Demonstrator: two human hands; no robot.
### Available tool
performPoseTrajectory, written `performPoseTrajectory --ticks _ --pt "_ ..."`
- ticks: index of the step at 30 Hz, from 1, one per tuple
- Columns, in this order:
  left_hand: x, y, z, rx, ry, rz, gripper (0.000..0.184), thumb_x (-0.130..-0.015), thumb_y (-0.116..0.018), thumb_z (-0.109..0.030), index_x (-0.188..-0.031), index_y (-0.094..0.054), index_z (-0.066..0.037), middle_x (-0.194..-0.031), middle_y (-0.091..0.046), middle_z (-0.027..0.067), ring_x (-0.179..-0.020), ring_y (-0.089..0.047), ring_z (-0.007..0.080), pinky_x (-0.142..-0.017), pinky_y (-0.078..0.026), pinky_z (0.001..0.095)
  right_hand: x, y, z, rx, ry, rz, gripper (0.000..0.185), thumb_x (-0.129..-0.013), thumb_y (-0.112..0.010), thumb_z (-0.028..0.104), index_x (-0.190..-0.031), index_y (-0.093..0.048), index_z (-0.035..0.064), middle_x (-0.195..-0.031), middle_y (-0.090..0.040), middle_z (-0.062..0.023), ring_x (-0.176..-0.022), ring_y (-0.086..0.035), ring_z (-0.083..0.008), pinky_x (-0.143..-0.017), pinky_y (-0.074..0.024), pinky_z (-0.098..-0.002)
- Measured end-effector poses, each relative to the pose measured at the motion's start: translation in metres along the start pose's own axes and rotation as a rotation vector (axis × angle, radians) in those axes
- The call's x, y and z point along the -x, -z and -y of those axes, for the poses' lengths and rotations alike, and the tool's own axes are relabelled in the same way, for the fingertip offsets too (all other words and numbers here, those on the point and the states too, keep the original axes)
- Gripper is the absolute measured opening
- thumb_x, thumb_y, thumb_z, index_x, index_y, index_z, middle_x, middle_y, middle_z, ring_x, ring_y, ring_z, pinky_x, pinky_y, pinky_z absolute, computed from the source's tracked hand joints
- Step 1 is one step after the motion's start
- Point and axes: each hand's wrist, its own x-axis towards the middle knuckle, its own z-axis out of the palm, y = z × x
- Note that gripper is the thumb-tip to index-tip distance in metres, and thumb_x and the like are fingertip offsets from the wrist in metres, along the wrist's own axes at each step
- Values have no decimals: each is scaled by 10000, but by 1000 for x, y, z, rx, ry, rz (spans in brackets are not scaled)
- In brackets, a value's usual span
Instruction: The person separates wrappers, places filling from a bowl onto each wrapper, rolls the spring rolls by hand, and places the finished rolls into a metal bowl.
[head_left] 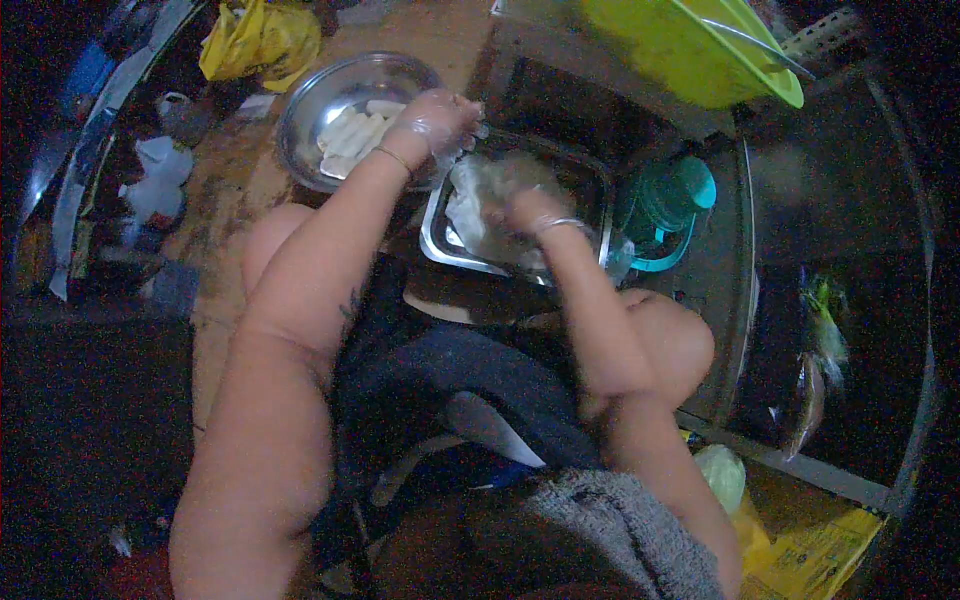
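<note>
Pale mass [465, 215], blurry, sits inside the metal tray [482, 262], mostly on its 9 o'clock side. Right hand [535, 212] is down in the tray at the mass; fingers smeared by motion, can't tell if they grip. Left hand [437, 120] is at the tray's 10–11 o'clock, over the bowl's near-tray edge, fingers bent, hold unclear. Both hands in clear gloves. Bowl [345, 85] at the tray's 10 o'clock, white rolls [355, 140] lying in it. Step in hand, by judgement: handling the mass in the tray. Next move likely calls for fingers closing lightly, soft stuff. Outward: teal container [685, 190] at 3 o'clock, green tub [680, 50] between 1 and 2, yellow bag [265, 45] past the bowl at its 10.
</note>
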Motion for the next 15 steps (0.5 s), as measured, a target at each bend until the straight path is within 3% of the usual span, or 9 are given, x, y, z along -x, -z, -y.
performPoseTrajectory --ticks 2,5,8,10,12,14,15 --pt "2 6 1 -138 -68 -26 380 -887 -462 -351 -805 -645 -28 -742 -652 120 -687 -627 228 -673 -476 347 28 -2 20 -14 154 -73 452 -801 -594 406 -1042 -632 26 -1035 -627 -194 -953 -601 -326 -870 -448 -406" --pt "-2 19 5 -190 -209 -104 336 -879 -494 -324 -817 -645 -30 -757 -651 113 -692 -625 213 -655 -482 345 27 26 11 -111 177 -72 407 -810 -610 364 -1041 -634 29 -969 -646 -151 -856 -607 -273 -776 -471 -379" --pt "12 34 -10 101 -74 -77 271 -863 -560 -284 -841 -643 -27 -766 -644 79 -648 -590 160 -610 -484 306 13 72 -39 -243 94 -16 356 -818 -630 315 -1044 -635 40 -895 -664 -90 -750 -602 -196 -670 -486 -339" --pt "30 44 -26 201 -82 -83 247 -861 -577 -263 -857 -635 -23 -761 -640 64 -623 -570 134 -596 -482 277 59 116 -32 -552 52 -102 264 -832 -613 255 -989 -654 46 -866 -657 -48 -728 -578 -143 -669 -471 -309" --pt "41 52 -33 306 -56 -95 188 -867 -576 -207 -878 -617 -24 -761 -634 48 -616 -561 103 -578 -474 236 93 142 -19 -773 202 -312 219 -842 -604 201 -976 -652 34 -854 -656 -40 -725 -573 -130 -689 -460 -276" --pt "39 58 -27 385 -111 -81 176 -870 -569 -197 -884 -610 -26 -752 -631 43 -614 -561 99 -575 -474 231 126 177 9 -844 141 -603 228 -841 -614 180 -987 -639 6 -900 -658 -56 -796 -596 -150 -731 -461 -266" --pt "38 61 -26 375 -137 -69 178 -870 -570 -199 -879 -610 -26 -752 -630 41 -617 -565 100 -576 -475 233 133 196 22 -959 208 -753 255 -837 -617 203 -988 -635 -2 -927 -656 -67 -836 -602 -160 -739 -468 -274"
